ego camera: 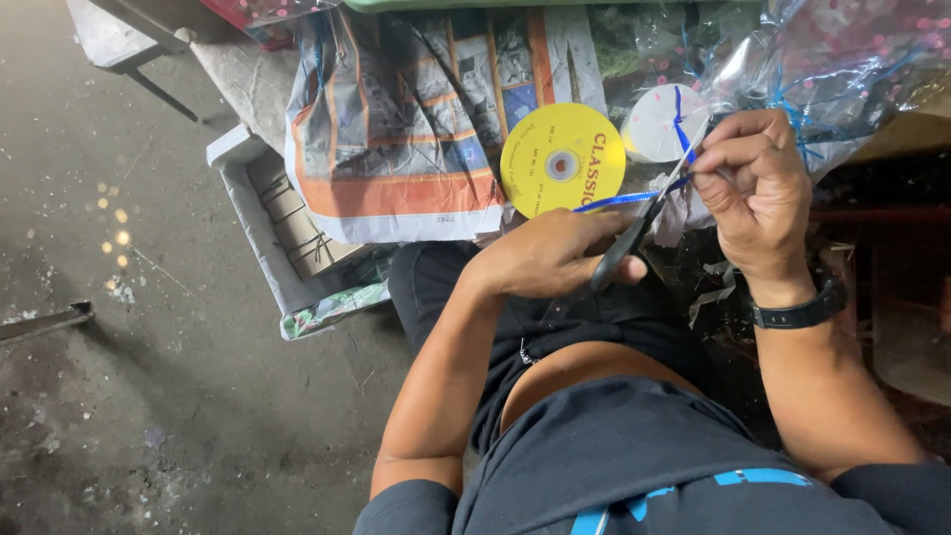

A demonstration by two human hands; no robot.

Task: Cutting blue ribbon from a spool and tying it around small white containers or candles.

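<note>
Head view — left hand [555, 256] grips scissors [639, 223], right hand [758, 188] pinches blue ribbon [634, 199] between them.

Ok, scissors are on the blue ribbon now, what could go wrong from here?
1. The scissors blades sit close to the right hand fingers pinching the blue ribbon; a nick seems possible.
2. Clear wrapping lies right behind and might get snipped.
3. The yellow spool leans loosely and could roll off.

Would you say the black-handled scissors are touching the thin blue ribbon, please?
Touching. The head view shows the black-handled scissors, held in the left hand, with blades crossing the thin blue ribbon that the right hand pinches taut.
</note>
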